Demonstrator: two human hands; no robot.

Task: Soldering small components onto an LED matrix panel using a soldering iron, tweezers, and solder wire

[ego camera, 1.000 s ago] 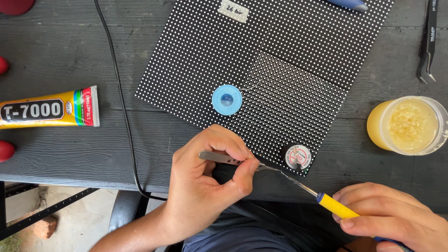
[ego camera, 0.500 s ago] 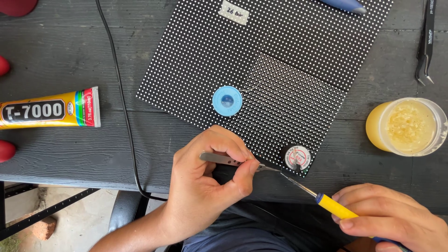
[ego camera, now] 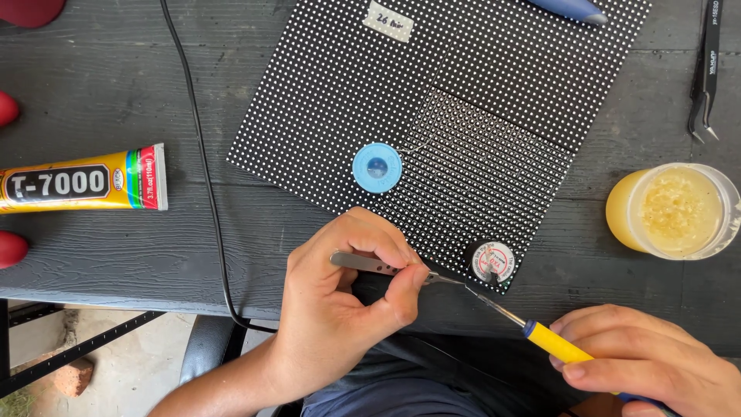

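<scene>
My left hand (ego camera: 347, 309) pinches metal tweezers (ego camera: 370, 264), whose tips reach the near corner of a black dotted LED panel (ego camera: 463, 100). My right hand (ego camera: 656, 363) grips a soldering iron with a yellow handle (ego camera: 556, 344); its thin tip meets the tweezer tips at the panel's near edge. A small round tin (ego camera: 492, 262) sits on that corner just behind the tips. A blue spool of solder wire (ego camera: 377, 167) rests on the panel, its wire trailing up to the right.
An open yellow jar of flux paste (ego camera: 679, 210) stands at the right. A yellow glue tube (ego camera: 81, 181) lies at the left, a black cable (ego camera: 204, 170) runs down the dark wooden table (ego camera: 100, 85), and black tweezers (ego camera: 706, 73) lie at the far right.
</scene>
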